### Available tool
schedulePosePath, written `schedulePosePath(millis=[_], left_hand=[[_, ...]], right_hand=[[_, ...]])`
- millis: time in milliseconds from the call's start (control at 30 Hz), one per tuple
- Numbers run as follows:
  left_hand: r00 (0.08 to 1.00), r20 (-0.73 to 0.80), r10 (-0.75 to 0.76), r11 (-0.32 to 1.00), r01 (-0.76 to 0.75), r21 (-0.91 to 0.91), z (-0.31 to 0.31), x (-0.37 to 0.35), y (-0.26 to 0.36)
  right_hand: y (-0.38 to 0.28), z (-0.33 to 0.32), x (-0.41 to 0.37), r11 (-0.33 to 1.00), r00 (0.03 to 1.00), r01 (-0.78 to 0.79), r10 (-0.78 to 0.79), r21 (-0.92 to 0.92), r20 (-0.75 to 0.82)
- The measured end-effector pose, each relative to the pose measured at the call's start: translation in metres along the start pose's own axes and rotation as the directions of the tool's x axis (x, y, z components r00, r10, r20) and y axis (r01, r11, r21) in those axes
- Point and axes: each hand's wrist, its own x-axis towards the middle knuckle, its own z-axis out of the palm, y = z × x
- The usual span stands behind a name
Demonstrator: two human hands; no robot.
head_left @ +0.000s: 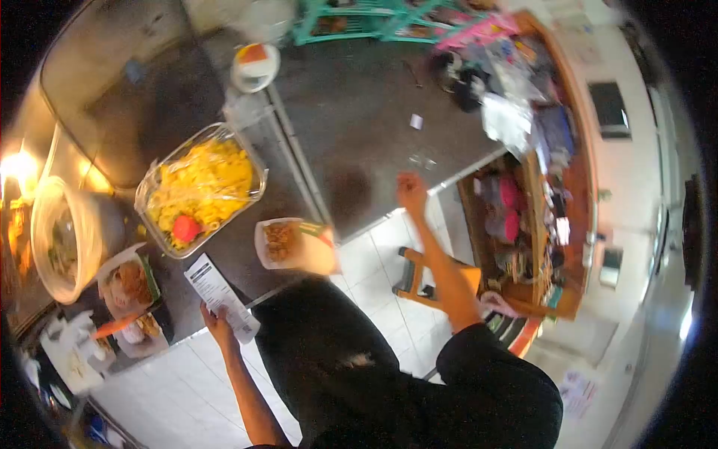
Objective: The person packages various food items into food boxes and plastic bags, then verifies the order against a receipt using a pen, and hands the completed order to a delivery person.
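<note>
A long printed paper receipt is gripped near its lower end by my left hand, just over the counter's front edge. My right hand is raised by the counter edge on the right, blurred, with its fingers hard to make out; nothing shows in it. Between the hands, an open paper box with brown pieces of food sits at the edge. Beyond the receipt is a foil tray of yellow food, partly under clear plastic, with a red cup-like object in it.
At left are a translucent tub, another food box and white packaging. A round white container stands at the back. Teal racks line the far side. A stool and a cluttered wooden shelf are at right.
</note>
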Motion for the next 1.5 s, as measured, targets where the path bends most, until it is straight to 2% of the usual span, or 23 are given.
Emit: schedulePosePath(millis=[33, 133, 167, 200, 233, 300, 367, 433, 500, 567, 600, 700, 767, 800, 867, 900, 967, 1000, 1067, 1133, 1200, 1400, 1500], left_hand=[[0.999, -0.032, 0.006, 1.0, -0.006, 0.0, 0.014, -0.005, 0.013], [0.99, -0.133, -0.039, 0.998, 0.044, 0.036, 0.024, -0.016, 0.029], [0.991, -0.126, -0.034, 0.997, 0.043, 0.07, 0.026, -0.02, 0.032], [0.974, -0.225, 0.012, 1.0, -0.007, 0.026, 0.012, -0.029, 0.011], [0.933, -0.358, -0.019, 0.996, 0.05, 0.078, 0.015, -0.047, 0.021], [0.915, -0.398, 0.072, 0.987, -0.007, 0.163, 0.012, -0.091, 0.052], [0.687, -0.712, 0.144, 0.941, 0.129, 0.314, 0.055, -0.125, 0.105], [0.522, -0.739, 0.426, 0.83, 0.098, 0.549, 0.075, -0.156, 0.129], [0.364, -0.653, 0.665, 0.652, 0.143, 0.744, 0.112, -0.182, 0.152], [0.401, -0.487, 0.776, 0.508, 0.06, 0.859, 0.183, -0.202, 0.161], [0.511, -0.422, 0.749, 0.509, -0.037, 0.86, 0.22, -0.21, 0.155], [0.95, -0.076, 0.303, 0.801, -0.211, 0.56, 0.341, -0.18, 0.107], [0.977, 0.174, 0.124, 0.923, -0.178, 0.342, 0.417, -0.117, 0.054], [0.968, 0.221, 0.117, 0.949, -0.174, 0.261, 0.446, -0.089, 0.027], [0.959, 0.223, 0.174, 0.95, -0.223, 0.22, 0.479, -0.05, -0.015], [0.947, 0.23, 0.225, 0.922, -0.283, 0.263, 0.482, -0.044, -0.029], [0.961, 0.128, 0.243, 0.953, -0.262, 0.153, 0.493, -0.043, -0.033], [0.982, 0.022, 0.19, 0.982, -0.19, -0.013, 0.5, -0.047, -0.028], [0.981, -0.04, 0.188, 0.982, -0.188, 0.018, 0.507, -0.055, -0.029], [0.975, -0.103, 0.2, 0.98, -0.196, 0.041, 0.504, -0.056, -0.034], [0.939, 0.067, 0.339, 0.679, -0.293, 0.673, 0.494, -0.054, -0.039], [0.841, 0.253, 0.477, 0.298, -0.426, 0.854, 0.479, -0.045, -0.038], [0.859, 0.294, 0.42, 0.294, -0.435, 0.851, 0.47, -0.04, -0.032]], right_hand=[[0.042, 0.014, 0.054, 0.961, 0.961, 0.236, -0.252, -0.141, -0.11], [0.016, 0.004, 0.186, 0.894, 0.969, 0.213, -0.143, -0.394, 0.201], [0.023, 0.006, 0.224, 0.675, 0.9, 0.434, -0.353, -0.597, 0.255], [0.059, 0.017, 0.291, 0.273, 0.815, 0.58, -0.19, -0.767, 0.548], [0.075, 0.022, 0.33, 0.521, 0.846, 0.53, -0.383, -0.669, 0.371], [0.097, 0.041, 0.412, 0.459, 0.924, 0.373, -0.265, -0.806, 0.276], [0.097, 0.058, 0.462, 0.379, 0.91, 0.402, -0.269, -0.834, 0.316], [0.122, 0.075, 0.498, 0.064, 0.606, 0.629, -0.665, -0.775, 0.436], [0.121, 0.089, 0.502, 0.083, 0.755, 0.536, -0.493, -0.84, 0.433], [0.141, 0.103, 0.512, 0.355, 0.535, 0.709, -0.834, -0.609, 0.136], [0.148, 0.104, 0.515, 0.392, 0.45, 0.775, -0.893, -0.496, -0.003], [0.122, 0.081, 0.507, 0.309, 0.543, 0.722, -0.808, -0.619, 0.229], [0.076, 0.042, 0.456, 0.807, 0.862, 0.506, -0.477, -0.303, 0.169], [0.062, 0.023, 0.431, 0.893, 0.887, 0.448, -0.439, -0.04, 0.143], [0.04, -0.017, 0.372, 0.81, 0.939, 0.135, -0.288, 0.571, 0.187], [0.03, -0.034, 0.338, 0.569, 0.939, -0.122, -0.2, 0.813, 0.281], [0.011, -0.059, 0.265, 0.702, 0.956, -0.019, -0.196, 0.712, 0.218], [0.022, -0.065, 0.244, 0.531, 0.939, -0.157, -0.18, 0.832, 0.292], [0.054, -0.061, 0.195, 0.409, 0.883, -0.291, -0.232, 0.865, 0.407], [0.046, -0.059, 0.151, 0.474, 0.832, -0.391, -0.185, 0.789, 0.523], [0.025, -0.05, 0.112, 0.503, 0.81, -0.483, -0.056, 0.717, 0.584], [0.003, -0.026, 0.069, 0.81, 0.805, -0.265, -0.112, 0.523, 0.582], [0.004, -0.021, 0.067, 0.873, 0.773, -0.135, -0.203, 0.469, 0.6]])
